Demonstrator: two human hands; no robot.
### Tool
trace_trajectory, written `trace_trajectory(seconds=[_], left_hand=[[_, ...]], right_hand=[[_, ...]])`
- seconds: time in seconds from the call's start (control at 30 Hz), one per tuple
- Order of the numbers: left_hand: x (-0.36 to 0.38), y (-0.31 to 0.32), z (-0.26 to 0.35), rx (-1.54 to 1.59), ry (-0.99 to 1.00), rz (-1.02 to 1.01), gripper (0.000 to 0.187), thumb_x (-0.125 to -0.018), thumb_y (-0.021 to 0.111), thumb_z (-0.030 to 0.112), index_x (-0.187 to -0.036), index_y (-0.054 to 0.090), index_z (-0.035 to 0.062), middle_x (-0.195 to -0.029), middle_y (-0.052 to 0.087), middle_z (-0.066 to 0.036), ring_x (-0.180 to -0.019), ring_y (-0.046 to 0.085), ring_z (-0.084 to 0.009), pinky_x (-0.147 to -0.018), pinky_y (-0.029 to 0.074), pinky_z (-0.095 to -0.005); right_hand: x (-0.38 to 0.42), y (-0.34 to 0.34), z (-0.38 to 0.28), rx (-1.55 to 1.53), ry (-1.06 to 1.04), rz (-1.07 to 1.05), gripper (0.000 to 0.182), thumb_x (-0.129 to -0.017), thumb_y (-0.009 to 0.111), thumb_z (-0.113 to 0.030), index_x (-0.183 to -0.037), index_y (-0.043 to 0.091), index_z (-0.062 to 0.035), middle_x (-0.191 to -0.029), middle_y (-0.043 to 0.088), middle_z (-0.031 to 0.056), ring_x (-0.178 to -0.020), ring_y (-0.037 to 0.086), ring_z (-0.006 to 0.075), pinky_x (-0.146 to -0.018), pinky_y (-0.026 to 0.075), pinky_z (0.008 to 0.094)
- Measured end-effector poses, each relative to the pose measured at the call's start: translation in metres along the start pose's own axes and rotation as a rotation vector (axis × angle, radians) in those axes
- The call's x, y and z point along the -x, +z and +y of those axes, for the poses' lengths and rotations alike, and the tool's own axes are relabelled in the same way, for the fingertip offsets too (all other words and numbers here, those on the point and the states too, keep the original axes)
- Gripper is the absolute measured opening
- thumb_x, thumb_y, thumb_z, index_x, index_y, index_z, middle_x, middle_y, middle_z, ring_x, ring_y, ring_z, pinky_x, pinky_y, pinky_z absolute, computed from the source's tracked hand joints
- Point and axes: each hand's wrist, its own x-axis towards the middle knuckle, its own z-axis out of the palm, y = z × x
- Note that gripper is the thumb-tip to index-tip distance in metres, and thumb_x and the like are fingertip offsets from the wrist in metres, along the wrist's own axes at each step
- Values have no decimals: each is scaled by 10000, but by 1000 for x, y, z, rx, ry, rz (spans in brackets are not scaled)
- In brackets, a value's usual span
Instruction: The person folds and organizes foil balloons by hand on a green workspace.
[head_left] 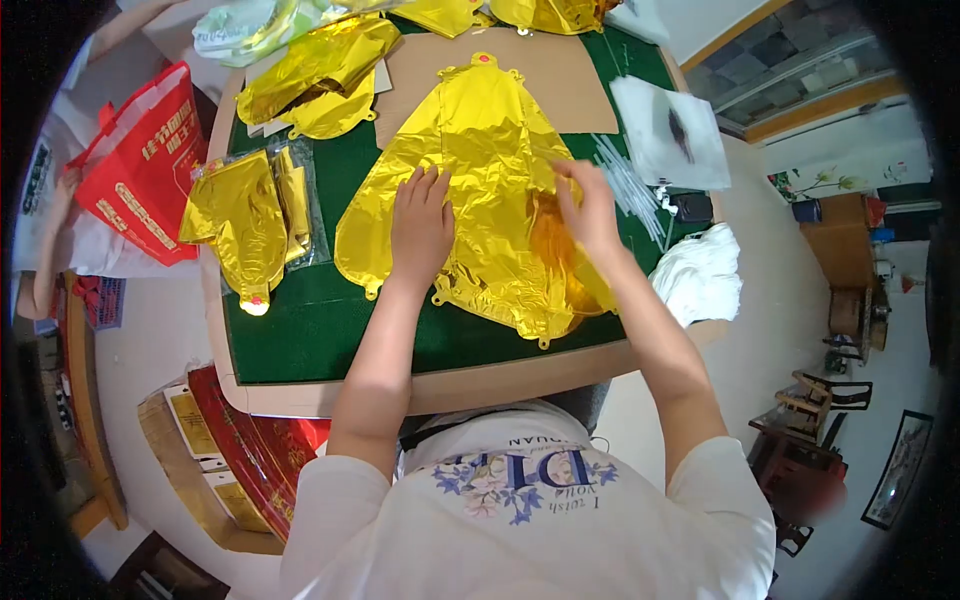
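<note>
Head view, looking down on a green-topped worktop (320, 330): at nine o'clock, off the worktop's edge, a red printed bag (145, 165) leans beside white sacks. Just inside that edge, also toward nine o'clock, a folded gold foil balloon in a clear sleeve (250, 220) lies flat. Toward eleven o'clock, more crumpled gold foil pieces (320, 75) are heaped on card. At the centre, a large gold foil balloon (480, 150) is spread flat, its red-tipped neck pointing to twelve o'clock over a sheet of brown cardboard (570, 80). The left hand (420, 225) rests palm down on the balloon's middle, fingers spread and pressing the foil. Just to its right, the right hand (585, 210) has its fingers bent on the balloon's right edge, seemingly pinching the foil where it turns orange; the exact grip cannot be told. Toward two o'clock lie a bundle of thin white sticks (630, 185) and a white plastic packet (670, 130). At three o'clock, a crumpled white bag (700, 275) sits on the worktop's corner.
</note>
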Motion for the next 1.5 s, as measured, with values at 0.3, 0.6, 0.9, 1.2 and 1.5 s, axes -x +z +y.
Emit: trace_trajectory(seconds=[0.3,0.6,0.9,1.2,1.5], left_hand=[[0,4,-1,-36,-10,-4,280,-893,547,88,-1162,593,26,-1269,532,-161,-1236,441,-342,-1036,358,-437],[1,5,-2,2,-39,-20,307,-857,567,94,-1156,598,37,-1282,522,-151,-1267,421,-325,-1082,313,-480],[-1,2,2,-6,-46,-21,371,-860,583,119,-1224,547,57,-1286,517,-145,-1265,418,-322,-1081,308,-479],[0,2,1,-19,-19,-4,325,-849,601,123,-1165,597,49,-1270,529,-156,-1250,430,-337,-1064,328,-486],[1,2,0,-35,-20,-35,337,-853,586,113,-1184,584,48,-1286,516,-157,-1268,415,-337,-1076,317,-487]], right_hand=[[-86,35,38,-350,748,-270,205,-856,618,-219,-739,608,-52,-620,582,13,-481,513,100,-428,395,253],[-96,44,39,-360,828,-281,200,-820,670,-186,-691,579,-63,-594,543,0,-450,458,97,-396,352,247],[-96,55,45,-353,813,-158,184,-803,683,-135,-684,580,-40,-535,521,22,-401,431,103,-373,320,250],[-52,22,48,-52,301,100,128,-860,632,-144,-849,615,-17,-680,600,67,-569,561,154,-530,444,294],[19,-15,52,194,-194,-67,243,-876,564,-45,-1108,635,-36,-1176,611,147,-1097,566,326,-945,440,392]])
